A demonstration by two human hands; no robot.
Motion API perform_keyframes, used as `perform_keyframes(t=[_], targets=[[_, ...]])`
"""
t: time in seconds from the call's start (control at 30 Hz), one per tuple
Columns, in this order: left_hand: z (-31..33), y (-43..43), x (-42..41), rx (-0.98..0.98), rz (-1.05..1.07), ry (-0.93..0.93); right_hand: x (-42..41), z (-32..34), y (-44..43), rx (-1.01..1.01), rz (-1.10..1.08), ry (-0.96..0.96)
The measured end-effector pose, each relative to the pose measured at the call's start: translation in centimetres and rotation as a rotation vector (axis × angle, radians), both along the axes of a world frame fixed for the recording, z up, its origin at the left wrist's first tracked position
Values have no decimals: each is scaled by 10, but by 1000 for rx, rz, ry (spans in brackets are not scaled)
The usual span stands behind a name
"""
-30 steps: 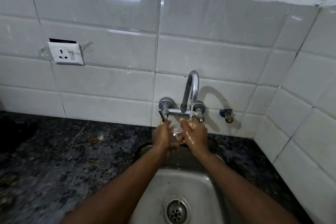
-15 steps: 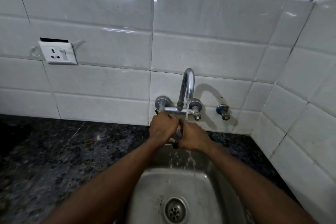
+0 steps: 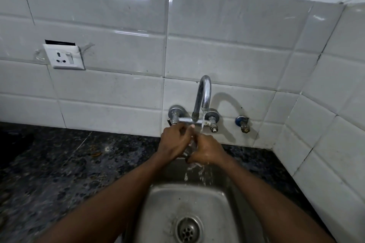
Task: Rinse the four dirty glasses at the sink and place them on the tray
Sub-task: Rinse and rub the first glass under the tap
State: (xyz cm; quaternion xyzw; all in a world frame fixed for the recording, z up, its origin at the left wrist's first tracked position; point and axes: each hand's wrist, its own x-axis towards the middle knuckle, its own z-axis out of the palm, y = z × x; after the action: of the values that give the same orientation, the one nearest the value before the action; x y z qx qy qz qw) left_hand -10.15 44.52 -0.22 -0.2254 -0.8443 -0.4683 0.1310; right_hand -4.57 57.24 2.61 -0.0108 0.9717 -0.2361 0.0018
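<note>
The fingers of the left hand [image 3: 175, 141] are curled round a glass [image 3: 192, 143]. Those of the right hand [image 3: 207, 152] curl against it from the other side, so both hands grip it, and little of it shows beyond a clear glint between them. It is held under the water [image 3: 201, 126] falling from the tap [image 3: 203, 92], above the back of the sink [image 3: 158, 199], and spill runs off the right hand into the basin. This looks like the rinsing step for one glass. Neither the tray nor any other glass is in view, so how many of the four are done cannot be told, and at least this one still has to reach the tray. The space is tight: the tap handles sit just behind the knuckles, a valve [image 3: 242, 124] juts from the wall [image 3: 217, 35] just to the right, and the tiled corner closes in on that side. A lift straight up risks knocking the glass on the spout. The counter [image 3: 59, 163] on the left is the wide open side, with only a socket [image 3: 64, 57] on the wall above it.
</note>
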Motion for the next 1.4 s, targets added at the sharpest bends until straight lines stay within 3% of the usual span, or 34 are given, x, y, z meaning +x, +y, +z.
perform_keyframes(t=[0.07,0.1,0.2,0.27,0.37,0.43,0.53,0.6,0.63,0.7,0.77,0.87,0.93,0.97,1.03,1.1,1.13,1.23,1.27,1.33,1.4], targets=[[0,-5,1,-3,-81,162,4,10,5,-230,21,-133],[-1,-4,0,-44,-40,160,5,11,3,-207,16,-109],[2,11,-5,-185,194,-158,6,2,-8,301,-61,154],[1,14,-6,-178,212,-208,7,-1,-9,358,-72,210],[-1,3,6,-66,23,134,5,10,3,24,-18,-21],[0,1,5,-105,-7,226,8,11,4,-99,-3,-91],[5,14,1,-229,166,-31,10,-2,-6,275,-73,125],[4,15,0,-129,170,-111,10,-7,-7,379,-76,246],[0,14,1,-62,126,-52,10,-4,-5,341,-55,227],[-5,4,9,48,7,149,10,6,2,61,-17,60],[-6,-1,9,39,-42,249,11,10,4,-104,-2,-55],[-3,12,-1,-197,125,31,14,0,-5,252,-77,127],[1,16,-3,-164,167,-89,13,-6,-8,384,-92,249],[-1,14,-1,-71,129,-73,14,-3,-7,369,-79,233],[-3,5,11,63,5,120,14,7,0,150,-39,78],[-3,-1,17,24,-60,259,16,13,4,-70,-15,-77],[-1,1,16,-32,-40,236,19,12,2,-57,-33,-87],[12,15,16,-159,135,-46,18,-1,-6,366,-122,150],[14,16,18,-147,147,-76,15,-5,-5,419,-134,195],[15,12,23,-109,81,93,12,0,1,415,-86,162],[14,5,31,-149,-19,262,10,10,10,216,-41,6]])
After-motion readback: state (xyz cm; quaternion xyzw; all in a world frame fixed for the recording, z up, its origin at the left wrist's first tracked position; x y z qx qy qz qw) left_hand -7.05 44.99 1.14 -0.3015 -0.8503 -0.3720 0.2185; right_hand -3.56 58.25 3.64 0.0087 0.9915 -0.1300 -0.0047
